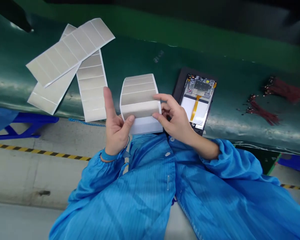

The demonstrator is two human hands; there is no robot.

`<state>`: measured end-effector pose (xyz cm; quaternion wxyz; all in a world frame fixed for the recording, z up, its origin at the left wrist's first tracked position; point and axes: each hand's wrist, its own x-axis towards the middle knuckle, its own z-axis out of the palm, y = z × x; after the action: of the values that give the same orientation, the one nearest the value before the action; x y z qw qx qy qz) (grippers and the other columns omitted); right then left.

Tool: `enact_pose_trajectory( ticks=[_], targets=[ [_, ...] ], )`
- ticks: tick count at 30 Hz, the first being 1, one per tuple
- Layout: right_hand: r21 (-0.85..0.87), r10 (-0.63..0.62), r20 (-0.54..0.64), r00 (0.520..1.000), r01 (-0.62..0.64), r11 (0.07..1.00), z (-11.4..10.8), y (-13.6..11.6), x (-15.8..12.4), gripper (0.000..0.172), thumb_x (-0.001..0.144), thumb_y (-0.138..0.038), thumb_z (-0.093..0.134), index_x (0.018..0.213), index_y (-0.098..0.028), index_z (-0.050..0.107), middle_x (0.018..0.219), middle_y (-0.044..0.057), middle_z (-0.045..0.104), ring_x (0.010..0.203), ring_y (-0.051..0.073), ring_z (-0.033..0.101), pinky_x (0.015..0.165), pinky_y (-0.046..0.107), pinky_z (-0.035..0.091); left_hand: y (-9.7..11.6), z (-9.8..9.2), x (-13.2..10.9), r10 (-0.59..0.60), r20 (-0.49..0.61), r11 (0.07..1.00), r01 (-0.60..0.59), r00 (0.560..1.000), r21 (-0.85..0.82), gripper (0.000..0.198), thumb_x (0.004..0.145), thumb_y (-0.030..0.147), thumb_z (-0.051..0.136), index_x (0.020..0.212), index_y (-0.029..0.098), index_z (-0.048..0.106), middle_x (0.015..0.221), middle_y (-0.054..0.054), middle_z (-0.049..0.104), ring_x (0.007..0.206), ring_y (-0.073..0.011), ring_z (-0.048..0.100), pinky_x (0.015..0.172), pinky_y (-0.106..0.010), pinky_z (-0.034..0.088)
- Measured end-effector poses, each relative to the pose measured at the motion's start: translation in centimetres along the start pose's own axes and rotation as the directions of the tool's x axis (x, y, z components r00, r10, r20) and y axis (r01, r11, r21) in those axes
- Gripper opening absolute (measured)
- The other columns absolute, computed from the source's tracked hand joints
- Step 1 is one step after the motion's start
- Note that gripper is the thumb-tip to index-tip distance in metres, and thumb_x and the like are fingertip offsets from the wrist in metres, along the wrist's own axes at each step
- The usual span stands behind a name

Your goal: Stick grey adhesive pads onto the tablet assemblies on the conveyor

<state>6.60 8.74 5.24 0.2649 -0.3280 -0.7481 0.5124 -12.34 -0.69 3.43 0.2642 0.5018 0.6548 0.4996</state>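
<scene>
You hold a bendy sheet (140, 96) with grey strips on it up in front of your blue coat (152, 180), with both hands. Your left hand (116, 131) pinches its low left side, thumb on top, and the pointing finger sticks up, free of it. Your right hand (173, 118) pinches the right edge with the thumb and pointing finger; its other fingers curl in. The sheet bows, so two hands probably stop it from flopping. The bare white end is nearest you, maybe so you can see where the strips stop.

So the sheet is right between your hands, touching both. Three more sheets (71, 50) lie crossed on the green bench (140, 56), past your left hand, perhaps there for easy reach. An open tablet (202, 86) lies just beyond your right hand, and red wires (285, 90) sit well apart, farther right.
</scene>
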Motion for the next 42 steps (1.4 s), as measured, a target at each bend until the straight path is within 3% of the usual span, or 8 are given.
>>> enact_pose_trajectory(
  ticks=[2,4,6,9,18,25,35,42],
  targets=[
    [-0.064,-0.006,-0.028,1.000,0.004,0.998,-0.5,-0.1,0.4,0.038,0.103,-0.037,0.061,0.137,-0.021,0.053,0.080,-0.004,0.065,0.065,0.014,0.052,0.067,0.028,0.048,0.3,-0.2,0.1,0.006,0.062,0.994,0.001,0.998,-0.111,0.083,0.101,0.058,0.062,0.169,0.043,0.018,0.178,-0.004,0.027,0.155,-0.0290,0.046,0.120,-0.044,0.052],
    [-0.113,-0.050,-0.067,0.996,0.042,0.993,-0.9,-0.2,0.7,0.034,0.102,-0.037,0.064,0.131,-0.021,0.058,0.082,-0.003,0.065,0.069,0.014,0.054,0.072,0.029,0.049,0.0,-0.5,0.2,-0.003,0.056,0.988,0.012,0.998,-0.155,0.072,0.096,0.053,0.073,0.160,0.036,0.044,0.167,-0.006,0.046,0.146,-0.0280,0.056,0.115,-0.039,0.056],
    [-0.169,-0.130,-0.136,0.982,0.106,0.980,-1.1,-0.2,0.9,0.032,0.100,-0.040,0.067,0.125,-0.020,0.063,0.097,0.003,0.067,0.082,0.016,0.058,0.075,0.030,0.050,-0.5,-0.6,0.3,-0.027,-0.007,0.989,0.026,1.000,-0.147,0.057,0.091,0.051,0.080,0.142,0.031,0.063,0.141,-0.007,0.067,0.121,-0.0246,0.070,0.098,-0.034,0.062],
    [-0.252,-0.246,-0.175,0.953,0.198,0.947,-1.3,0.0,1.2,0.028,0.104,-0.046,0.061,0.107,-0.019,0.071,0.110,0.009,0.064,0.099,0.021,0.060,0.080,0.034,0.050,-0.9,-0.5,0.6,-0.049,-0.080,0.990,0.038,0.996,-0.137,0.038,0.088,0.050,0.082,0.119,0.028,0.074,0.108,-0.005,0.074,0.089,-0.0185,0.071,0.077,-0.030,0.061],
    [-0.388,-0.345,0.002,0.939,0.318,0.865,-2.3,0.0,2.0,0.036,0.112,-0.047,0.044,0.103,-0.020,0.066,0.099,0.007,0.068,0.095,0.021,0.063,0.084,0.037,0.047,1.2,-0.8,1.7,0.035,-0.144,0.999,-0.035,0.989,0.003,0.030,0.086,0.049,0.085,0.105,0.026,0.081,0.097,-0.004,0.078,0.082,-0.0173,0.072,0.068,-0.028,0.057],
    [-0.398,-0.337,-0.067,0.939,0.284,0.872,-3.2,-0.9,2.0,0.034,0.112,-0.041,0.047,0.095,-0.021,0.068,0.090,0.005,0.071,0.085,0.019,0.064,0.081,0.036,0.049,2.0,-0.4,2.6,0.170,-0.252,0.985,-0.162,0.953,0.051,0.014,0.089,0.042,0.084,0.092,0.028,0.083,0.082,0.001,0.077,0.073,-0.0129,0.070,0.068,-0.026,0.055],
    [-0.528,-0.363,-0.108,0.925,0.256,0.810,-3.1,-1.3,1.6,0.041,0.113,-0.040,0.038,0.109,-0.021,0.074,0.097,0.005,0.077,0.086,0.018,0.068,0.078,0.035,0.049,2.8,0.5,2.9,0.152,-0.289,0.987,-0.133,0.945,0.085,0.014,0.092,0.042,0.080,0.093,0.029,0.083,0.083,0.000,0.077,0.072,-0.0148,0.070,0.061,-0.029,0.052],
    [-0.666,-0.525,-0.165,0.835,0.298,0.684,-2.8,-0.1,1.4,0.030,0.109,-0.025,0.042,0.106,-0.027,0.072,0.113,0.005,0.073,0.097,0.021,0.066,0.083,0.040,0.054,3.4,1.2,3.1,0.143,-0.321,0.989,-0.151,0.936,-0.001,0.007,0.092,0.038,0.082,0.094,0.031,0.083,0.083,0.002,0.077,0.073,-0.0144,0.071,0.062,-0.030,0.055]
  ],
)
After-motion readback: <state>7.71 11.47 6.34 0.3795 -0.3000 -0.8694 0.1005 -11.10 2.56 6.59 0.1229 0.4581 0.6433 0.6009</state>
